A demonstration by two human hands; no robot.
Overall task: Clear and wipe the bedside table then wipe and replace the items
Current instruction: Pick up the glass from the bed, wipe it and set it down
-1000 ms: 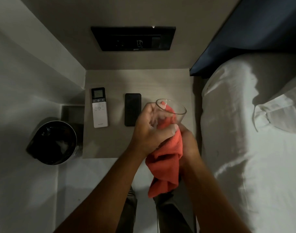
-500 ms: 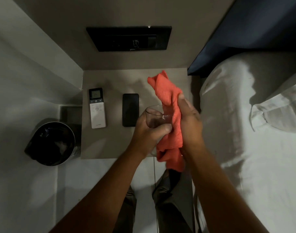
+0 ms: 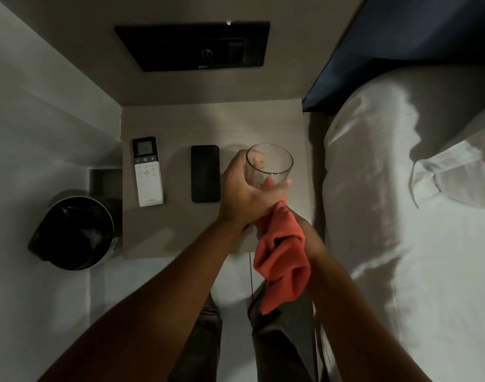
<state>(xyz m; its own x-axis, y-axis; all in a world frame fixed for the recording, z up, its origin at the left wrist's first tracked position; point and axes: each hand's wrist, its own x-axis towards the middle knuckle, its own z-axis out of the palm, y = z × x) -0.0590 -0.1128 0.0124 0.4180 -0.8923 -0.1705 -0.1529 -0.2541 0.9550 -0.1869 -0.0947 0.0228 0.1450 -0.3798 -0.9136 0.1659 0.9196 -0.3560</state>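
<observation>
Fingers of left hand point(image 3: 244, 194) curl round glass point(image 3: 269, 166); right hand point(image 3: 309, 238) grips cloth point(image 3: 282, 260).

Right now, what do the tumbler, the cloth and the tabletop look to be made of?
Tumbler: clear glass by the look, since fingers show through its wall; clear plastic can't be excluded. Cloth: soft orange-red fabric, matte and limply folded, possibly microfibre. Bedside table: smooth matte beige top, likely laminate; no grain visible in this dim light.

Clear glass point(image 3: 269, 165) tilted above orange cloth point(image 3: 281, 260).
</observation>
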